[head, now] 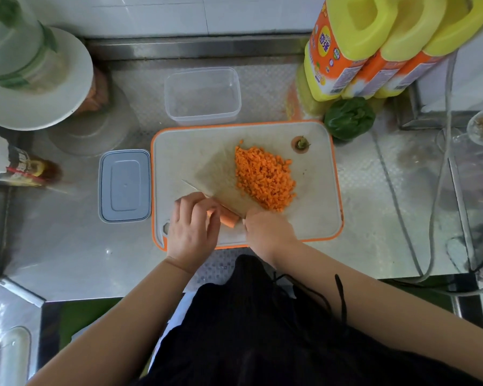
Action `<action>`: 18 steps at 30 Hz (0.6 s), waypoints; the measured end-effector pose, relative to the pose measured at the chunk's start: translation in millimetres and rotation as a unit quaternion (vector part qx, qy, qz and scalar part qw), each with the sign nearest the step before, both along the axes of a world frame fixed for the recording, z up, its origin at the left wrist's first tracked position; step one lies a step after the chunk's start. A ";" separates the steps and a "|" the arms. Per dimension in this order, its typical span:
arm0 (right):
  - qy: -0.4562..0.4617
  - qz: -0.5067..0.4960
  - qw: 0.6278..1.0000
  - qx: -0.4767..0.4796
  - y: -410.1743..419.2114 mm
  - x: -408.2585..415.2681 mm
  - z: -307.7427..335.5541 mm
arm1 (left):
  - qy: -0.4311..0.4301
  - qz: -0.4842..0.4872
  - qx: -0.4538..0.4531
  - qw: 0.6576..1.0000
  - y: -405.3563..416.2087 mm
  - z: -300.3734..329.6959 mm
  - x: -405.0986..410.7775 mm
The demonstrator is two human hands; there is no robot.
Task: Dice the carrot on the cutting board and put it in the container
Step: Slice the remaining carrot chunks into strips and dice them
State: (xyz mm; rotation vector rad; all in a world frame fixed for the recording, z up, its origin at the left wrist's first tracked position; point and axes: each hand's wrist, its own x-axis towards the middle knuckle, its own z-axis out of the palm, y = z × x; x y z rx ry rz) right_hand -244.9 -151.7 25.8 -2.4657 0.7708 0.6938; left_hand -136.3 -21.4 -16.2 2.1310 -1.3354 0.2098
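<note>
Near the front edge of the cutting board [313,218], the left hand [191,227] curls its fingers over the last stiff carrot piece [229,218], best pinned well behind the blade, while the right hand [268,232] grips the knife [221,179] beside loose dice [264,178].

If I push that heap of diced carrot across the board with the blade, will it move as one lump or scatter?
Probably scatter at the edges: the diced carrot is a loose heap of small separate cubes, with strays already lying around it. The cubes look firm and blocky, so they should slide rather than roll. The cutting board looks smooth, with only a low rim, so a fast push may spill some.
</note>
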 end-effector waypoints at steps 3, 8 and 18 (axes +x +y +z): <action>-0.018 0.019 0.999 -0.033 2.8 -5.9 -0.3 | -0.013 -0.002 0.036 0.999 -15.8 19.7 15.3; -0.019 0.036 0.998 -0.042 4.5 -7.4 5.9 | -0.011 -0.115 0.379 0.918 -53.9 43.6 37.4; -0.023 0.059 0.997 -0.040 3.1 -5.1 10.3 | -0.044 -0.186 0.533 0.824 -82.5 48.8 40.0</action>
